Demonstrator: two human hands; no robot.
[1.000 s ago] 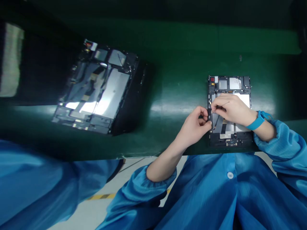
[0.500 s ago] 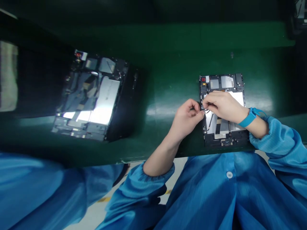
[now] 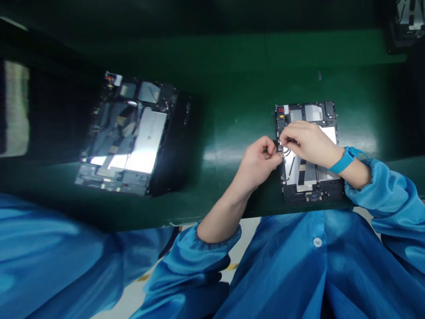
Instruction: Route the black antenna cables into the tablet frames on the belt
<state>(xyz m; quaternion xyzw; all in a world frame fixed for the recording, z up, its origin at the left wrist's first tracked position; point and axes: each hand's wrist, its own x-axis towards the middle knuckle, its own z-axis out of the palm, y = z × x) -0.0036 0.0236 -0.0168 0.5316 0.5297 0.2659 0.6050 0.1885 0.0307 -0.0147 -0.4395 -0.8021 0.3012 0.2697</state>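
An opened tablet (image 3: 310,186), back cover off with silver shielding and dark board showing, lies on the green belt (image 3: 232,88) right in front of me. My left hand (image 3: 259,161) is curled at the tablet's left edge, its fingertips pinched together against the frame. My right hand (image 3: 307,141), with a blue wrist strap (image 3: 343,160), lies over the tablet's upper left part, fingers bent and pinching something small I cannot make out, right beside the left fingertips.
A second opened tablet (image 3: 128,133) lies tilted on the belt to the left. Another person's blue sleeve (image 3: 49,261) fills the lower left. Part of a further device (image 3: 410,15) shows at the top right corner.
Both hands have shifted slightly up along the tablet's left edge, still pinched together. The view drifted a little, so both tablets sit slightly further left.
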